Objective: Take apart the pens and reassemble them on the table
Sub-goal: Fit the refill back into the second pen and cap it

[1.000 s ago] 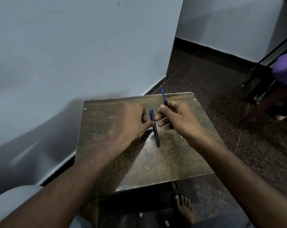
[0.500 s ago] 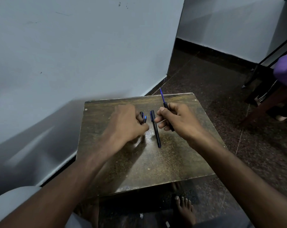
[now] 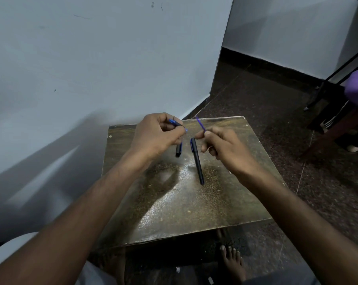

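Between my hands, a capped black pen point(image 3: 197, 160) is lying; my left hand point(image 3: 156, 134) is pinching a blue-tipped pen piece point(image 3: 177, 124), my right hand point(image 3: 225, 148) a refill point(image 3: 200, 124).

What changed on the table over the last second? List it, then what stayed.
The left hand lifted off the table, now pinching a small black-and-blue pen part; a short black piece shows below it. The right hand rose slightly, still holding the blue refill. The black pen stayed put.
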A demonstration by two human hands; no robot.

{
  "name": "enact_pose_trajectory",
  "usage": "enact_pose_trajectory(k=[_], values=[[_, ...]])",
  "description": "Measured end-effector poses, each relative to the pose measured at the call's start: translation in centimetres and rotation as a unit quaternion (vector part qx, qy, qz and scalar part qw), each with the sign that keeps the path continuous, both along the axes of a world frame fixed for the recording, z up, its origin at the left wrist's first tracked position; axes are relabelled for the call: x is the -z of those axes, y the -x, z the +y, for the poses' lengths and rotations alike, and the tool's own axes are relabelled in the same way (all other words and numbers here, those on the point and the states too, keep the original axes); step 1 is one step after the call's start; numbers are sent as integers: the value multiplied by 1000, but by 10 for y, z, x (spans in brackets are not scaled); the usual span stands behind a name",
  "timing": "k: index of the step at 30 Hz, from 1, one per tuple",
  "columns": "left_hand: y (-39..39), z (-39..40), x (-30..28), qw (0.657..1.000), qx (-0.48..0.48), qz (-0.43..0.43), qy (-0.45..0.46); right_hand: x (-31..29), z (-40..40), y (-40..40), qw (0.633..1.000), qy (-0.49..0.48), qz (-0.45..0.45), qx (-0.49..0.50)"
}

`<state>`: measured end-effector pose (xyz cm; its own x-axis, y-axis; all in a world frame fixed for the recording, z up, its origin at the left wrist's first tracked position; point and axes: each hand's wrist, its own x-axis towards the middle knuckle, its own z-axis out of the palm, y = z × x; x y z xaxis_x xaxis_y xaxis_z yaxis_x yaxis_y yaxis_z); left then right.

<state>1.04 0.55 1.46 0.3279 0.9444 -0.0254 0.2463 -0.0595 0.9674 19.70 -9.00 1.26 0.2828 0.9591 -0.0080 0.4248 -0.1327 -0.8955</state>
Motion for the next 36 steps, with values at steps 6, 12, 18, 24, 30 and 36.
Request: enact_pose_trajectory(k=[6, 12, 18, 24, 30, 36], values=[[0, 7, 4, 997, -11, -63, 35, 5, -2, -1, 995, 31, -92, -27], [2, 10, 4, 995, -17, -84, 41, 7, 0, -3, 995, 20, -95, -23], [0, 11, 9, 997, 8, -65, 46, 6, -1, -3, 993, 21, -110, -36], [1, 10, 10, 994, 58, -64, 73, 5, -1, -2, 985, 8, -164, -48], [-4, 7, 16, 991, 87, -62, 77, 7, -1, 1, 989, -41, -139, -25], [-2, 7, 17, 986, 106, -97, 89, 10, -1, 1, 993, -58, -93, -31]])
